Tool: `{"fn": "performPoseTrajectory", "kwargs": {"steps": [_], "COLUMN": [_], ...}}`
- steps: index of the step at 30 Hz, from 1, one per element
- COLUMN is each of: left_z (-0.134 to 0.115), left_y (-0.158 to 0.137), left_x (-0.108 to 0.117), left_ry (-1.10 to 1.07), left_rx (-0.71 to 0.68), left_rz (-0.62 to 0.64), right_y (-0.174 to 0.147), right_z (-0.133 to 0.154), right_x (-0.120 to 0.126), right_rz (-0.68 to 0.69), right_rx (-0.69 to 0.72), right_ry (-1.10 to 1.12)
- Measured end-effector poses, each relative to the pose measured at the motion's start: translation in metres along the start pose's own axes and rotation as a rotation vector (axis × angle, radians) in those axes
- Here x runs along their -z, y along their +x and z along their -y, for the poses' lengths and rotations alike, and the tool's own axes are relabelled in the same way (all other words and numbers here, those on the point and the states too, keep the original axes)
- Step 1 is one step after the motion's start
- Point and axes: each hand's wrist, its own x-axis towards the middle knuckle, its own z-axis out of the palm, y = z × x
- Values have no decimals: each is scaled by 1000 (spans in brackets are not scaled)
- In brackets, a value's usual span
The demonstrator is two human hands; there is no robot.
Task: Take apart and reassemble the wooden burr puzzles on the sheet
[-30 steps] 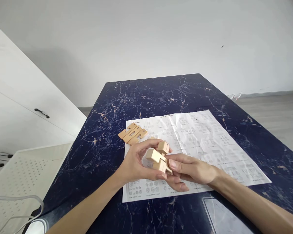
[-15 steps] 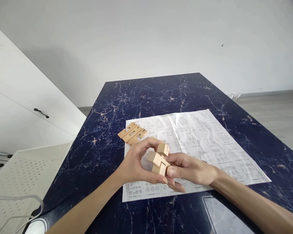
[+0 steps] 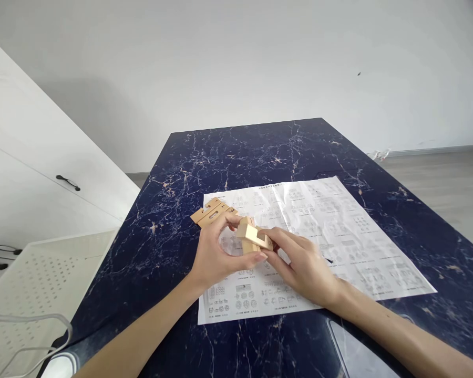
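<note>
Several pale notched wooden puzzle pieces (image 3: 249, 234) are fitted together in a small cluster above the paper. My left hand (image 3: 217, 252) curves around the cluster's left side, with its thumb below and fingers behind. From the right, my right hand (image 3: 299, 262) pinches the cluster's right end between thumb and fingers. Just beyond my left hand lie flat notched wooden pieces (image 3: 212, 212) side by side, marked with numbers such as 2 and 3; my fingers partly cover them. Under both hands spreads a creased instruction sheet (image 3: 378, 262) printed with small diagrams.
The sheet rests on a dark blue marble-patterned table (image 3: 236, 152). A pale flat object (image 3: 362, 346) lies at its near edge, right of centre. On the left are a white cabinet (image 3: 31, 157), a perforated white surface (image 3: 43, 273) and a white cable (image 3: 27, 318).
The wooden cluster has turned and moved slightly up and left. My right hand has rolled over, its back now facing up. My left hand has shifted a little, covering more of the numbered pieces.
</note>
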Motion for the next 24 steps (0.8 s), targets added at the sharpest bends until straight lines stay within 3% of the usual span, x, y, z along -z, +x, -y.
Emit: {"fn": "performPoseTrajectory", "kwargs": {"steps": [7,10,13,18,21,24], "left_z": [-8,-6,-3,2,5,7], "left_y": [0,0,0,2,4,4], "left_x": [-6,-5,-5,-2,2,4], "left_ry": [106,90,116,472,723,870], "left_rx": [41,102,114,-103,-216,-237], "left_rz": [-94,-37,-19,-131,-118,-73], "right_y": [-5,-1,4,6,4,3], "right_z": [-4,-4,-9,-26,-33,-34], "right_x": [4,12,16,8,3,2], "right_rz": [-111,-181,-224,-81,-21,-6], "right_rx": [102,123,16,-205,-262,-283], "right_ry": [-343,-418,-431,-416,-448,-446]}}
